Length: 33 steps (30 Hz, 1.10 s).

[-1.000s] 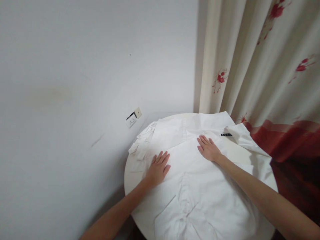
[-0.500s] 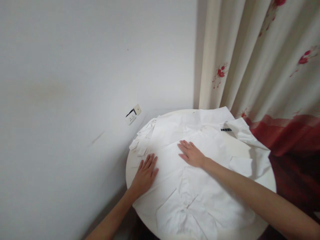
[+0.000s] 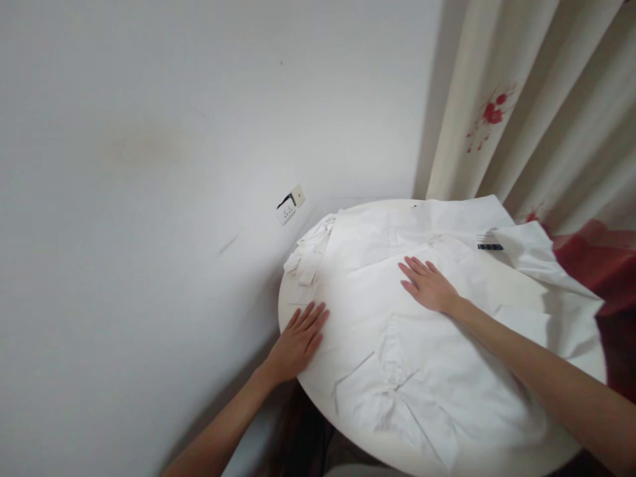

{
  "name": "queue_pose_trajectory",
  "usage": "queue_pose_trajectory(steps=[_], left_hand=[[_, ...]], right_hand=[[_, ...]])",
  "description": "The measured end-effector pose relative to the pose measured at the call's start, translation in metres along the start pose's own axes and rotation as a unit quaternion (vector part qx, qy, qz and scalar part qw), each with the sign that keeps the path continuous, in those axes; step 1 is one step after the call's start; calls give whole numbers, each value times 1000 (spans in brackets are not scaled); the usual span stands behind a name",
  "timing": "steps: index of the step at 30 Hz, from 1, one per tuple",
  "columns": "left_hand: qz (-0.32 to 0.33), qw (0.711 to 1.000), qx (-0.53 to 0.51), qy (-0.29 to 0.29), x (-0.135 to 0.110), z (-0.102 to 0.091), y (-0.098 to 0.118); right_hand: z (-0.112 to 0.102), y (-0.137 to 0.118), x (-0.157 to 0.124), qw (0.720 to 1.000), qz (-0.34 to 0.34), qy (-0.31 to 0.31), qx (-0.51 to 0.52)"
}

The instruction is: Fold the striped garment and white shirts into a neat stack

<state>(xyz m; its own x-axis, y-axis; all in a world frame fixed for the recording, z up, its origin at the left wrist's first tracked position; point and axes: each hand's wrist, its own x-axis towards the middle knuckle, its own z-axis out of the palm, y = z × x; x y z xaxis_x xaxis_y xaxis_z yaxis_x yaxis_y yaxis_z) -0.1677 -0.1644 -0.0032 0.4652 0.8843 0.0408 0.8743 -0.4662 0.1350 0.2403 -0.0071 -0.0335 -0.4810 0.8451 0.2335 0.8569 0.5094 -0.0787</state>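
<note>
A white garment (image 3: 427, 344) lies spread over a round white table (image 3: 291, 311). My left hand (image 3: 298, 341) rests flat near the table's left edge, fingers stretched out on the cloth. My right hand (image 3: 430, 286) lies flat on the middle of the garment, fingers together and extended. Neither hand holds anything. A small black label (image 3: 490, 246) shows on the cloth at the far right. A bunched sleeve or cuff (image 3: 308, 255) hangs at the far left edge.
A white wall with a socket (image 3: 289, 205) stands close on the left. A cream curtain with red flowers (image 3: 521, 112) hangs behind the table on the right. Dark red fabric (image 3: 613, 271) sits at the right edge.
Both hands slid leftward over the cloth, the left one from further in to the table's left edge. The camera view shifted so the table sits further right in the frame.
</note>
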Motion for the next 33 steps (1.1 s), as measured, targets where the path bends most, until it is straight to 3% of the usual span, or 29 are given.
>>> queue_pose_trajectory(steps=[3,6,8,10,14,18,22,24,27,33], left_hand=[[-39,994,-99,16,-11,-10,-9],[-108,966,-204,120,2,-29,-14],[-79,957,-227,163,24,-39,-8],[-23,964,-215,154,52,-41,7],[49,988,-129,75,94,-16,41],[81,995,-42,51,103,12,49],[87,994,-8,68,101,17,41],[86,994,-3,72,101,16,40],[81,994,0,72,101,13,42],[74,995,12,59,102,12,45]], right_hand=[[0,-2,-1,1000,-2,-1,-1],[-2,-3,-1,1000,-2,-10,-7],[-3,-3,-1,1000,1,-14,-9],[-6,-3,0,1000,4,-20,-9],[-15,-12,0,999,23,-34,-6],[-20,-54,2,998,68,-7,-9],[-13,-105,10,998,-28,-8,61],[-9,-111,16,994,-57,-26,89],[-7,-83,23,994,-50,-36,88],[-12,22,19,996,84,-15,14]])
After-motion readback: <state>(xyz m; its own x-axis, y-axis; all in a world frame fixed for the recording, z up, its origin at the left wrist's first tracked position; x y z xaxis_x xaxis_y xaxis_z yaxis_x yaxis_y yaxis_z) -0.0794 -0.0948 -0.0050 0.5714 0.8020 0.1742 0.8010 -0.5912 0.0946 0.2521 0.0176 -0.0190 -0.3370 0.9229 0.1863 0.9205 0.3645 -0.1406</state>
